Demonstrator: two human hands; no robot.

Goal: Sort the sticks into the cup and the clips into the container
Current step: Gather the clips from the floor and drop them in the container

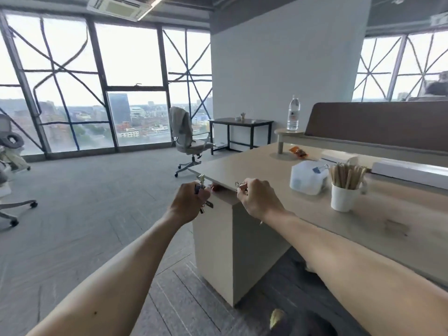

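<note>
At the counter's point(303, 209) left corner, both hands pinched clips: left hand point(191, 202) clutching several, right hand point(258, 198) gripping one point(240, 185). Best squeeze handles fully, then carry to the container point(306, 177) beside the cup point(343, 196) of sticks point(346, 174).

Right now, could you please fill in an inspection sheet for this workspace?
Surface: light wooden desk, hands working at its near corner.
Job's things: white cup full of wooden sticks; translucent container with a blue clip at its rim; more clips gripped at the desk edge.
Clutter: water bottle on a small stand, orange packet.
Grippers: left hand closed on clips; right hand pinching a clip.
Cables: nothing seen.
Surroundings: office chair, dark side table, large windows, white pillar.
</note>
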